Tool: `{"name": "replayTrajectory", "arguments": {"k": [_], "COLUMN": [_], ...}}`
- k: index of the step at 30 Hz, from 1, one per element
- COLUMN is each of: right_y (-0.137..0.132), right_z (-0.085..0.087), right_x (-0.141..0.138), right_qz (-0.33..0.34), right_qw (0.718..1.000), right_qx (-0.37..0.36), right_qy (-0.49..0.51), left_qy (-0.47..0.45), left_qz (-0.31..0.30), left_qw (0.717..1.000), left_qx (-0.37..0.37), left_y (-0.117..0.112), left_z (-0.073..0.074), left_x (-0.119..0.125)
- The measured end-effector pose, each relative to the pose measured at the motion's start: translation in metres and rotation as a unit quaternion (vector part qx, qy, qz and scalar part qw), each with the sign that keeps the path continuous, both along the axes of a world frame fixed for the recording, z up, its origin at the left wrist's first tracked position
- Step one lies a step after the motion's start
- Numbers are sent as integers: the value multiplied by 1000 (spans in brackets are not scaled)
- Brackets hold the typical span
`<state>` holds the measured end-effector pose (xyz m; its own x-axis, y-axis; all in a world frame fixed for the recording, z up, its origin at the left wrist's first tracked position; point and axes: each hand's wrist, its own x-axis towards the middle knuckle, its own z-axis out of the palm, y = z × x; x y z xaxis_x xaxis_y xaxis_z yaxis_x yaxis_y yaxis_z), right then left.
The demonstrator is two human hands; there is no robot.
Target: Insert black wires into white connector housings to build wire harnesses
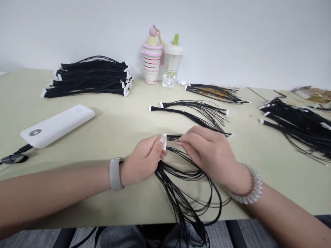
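My left hand pinches a small white connector at the end of a bundle of thin black wires. The wires loop down over the table's front edge. My right hand is closed on the same wires just right of the connector, fingertips pressed together. A grey band is on my left wrist and a clear beaded bracelet on my right. Two more wire harnesses lie just beyond my hands.
A stack of black wire harnesses sits at the back left. A white power bank lies at left. Two drink bottles stand by the wall. More wire harnesses lie at right, another harness behind.
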<state>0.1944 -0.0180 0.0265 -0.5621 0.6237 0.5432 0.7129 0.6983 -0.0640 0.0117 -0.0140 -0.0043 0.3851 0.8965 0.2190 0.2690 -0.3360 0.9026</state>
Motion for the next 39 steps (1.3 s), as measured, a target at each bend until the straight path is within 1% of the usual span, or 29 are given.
{"name": "replayTrajectory", "arguments": {"k": [4,8,12,16,19,21,23,25,27,29,30,32,34,36,39], "right_y": [-2,-3,-1,2,4,2,-1,-6,-11,-16,-17,-19,-19,-19,-18], "right_z": [-1,-1,-2,-3,-1,4,12,21,28,31,30,24,14,4,-6], "right_x": [-3,-3,-2,0,3,7,9,11,12,12,10,5,-3,-13,-22], "right_qz": [6,3,-3,-15,-36,-44,-31,-6,6,0,0,20,47,52,30], "right_qw": [1000,1000,999,998,999,999,999,998,994,987,980,960,945,942,943], "right_qx": [3,9,13,5,23,21,-7,-53,-104,-163,-199,-274,-320,-331,-331], "right_qy": [4,-2,-31,-54,-31,-4,25,43,33,-1,-22,-53,-55,-33,-1], "left_qy": [23,26,10,11,21,15,4,-8,-15,-16,-14,-11,-10,-7,-8], "left_qz": [-28,-38,-19,-15,2,19,36,54,72,91,98,106,105,101,96], "left_qw": [999,999,999,999,998,998,996,995,993,991,991,990,992,993,994], "left_qx": [9,-9,-46,-42,-52,-65,-78,-89,-93,-95,-95,-89,-76,-63,-56], "left_y": [0,0,0,1,2,3,5,7,8,9,10,10,9,9,9], "left_z": [1,2,2,3,4,5,5,5,5,6,7,7,7,5,2], "left_x": [0,0,0,1,1,2,2,1,1,1,2,2,2,2,1]}}
